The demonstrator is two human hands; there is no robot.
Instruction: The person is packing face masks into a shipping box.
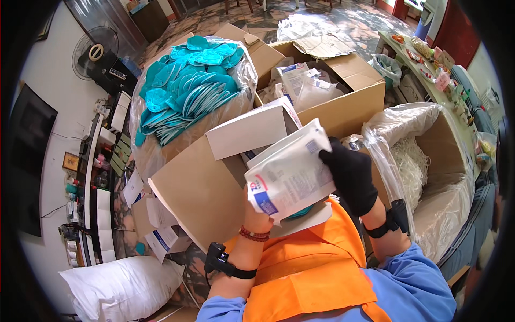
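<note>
I hold a flat white pouch point(289, 172) with blue and red print in front of my chest. My left hand point(256, 214), bare with a red bead bracelet, grips its lower left edge from behind and is mostly hidden by it. My right hand point(350, 177), in a black glove, pinches the pouch's right edge near the top. A white box point(247, 131) and a teal item point(300, 212) sit just behind and under the pouch.
A clear bag of teal masks point(188, 86) stands in a box at upper left. An open cardboard box point(343, 86) of white pouches is ahead. A plastic-lined box point(429, 161) with shredded paper is at right. A white sack point(118, 284) lies lower left.
</note>
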